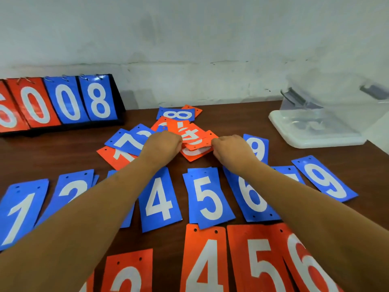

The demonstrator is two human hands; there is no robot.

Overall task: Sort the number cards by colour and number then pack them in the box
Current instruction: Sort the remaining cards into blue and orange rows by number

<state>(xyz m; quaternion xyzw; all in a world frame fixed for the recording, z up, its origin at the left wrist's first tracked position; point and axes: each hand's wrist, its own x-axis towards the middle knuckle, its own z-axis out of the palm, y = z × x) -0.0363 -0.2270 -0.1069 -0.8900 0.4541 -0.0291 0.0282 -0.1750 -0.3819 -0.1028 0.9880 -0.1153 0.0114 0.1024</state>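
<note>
**Hands dig into the unsorted heap**

Cards lie in two rows on the dark table (357, 165): blue ones (207, 200) run by number from 1 up through 6, with a 9 further right, and orange ones (205, 260) sit nearest the person, 4, 5 and 6 in order. That layout looks like sorting well under way.

Both hands reach past the rows into the mixed heap (179, 123) behind. The left hand (163, 143) and right hand (228, 147) each have fingers closed on a small stack of orange cards (194, 142), seemingly to square it up or draw one out.

A clear plastic box (328, 114) waits at the far right, apparently without cards, its lid (311, 133) beside it. A flip scoreboard (63, 104) stands far left. Loose blue 7 and 9 cards crowd the heap's edges.
</note>
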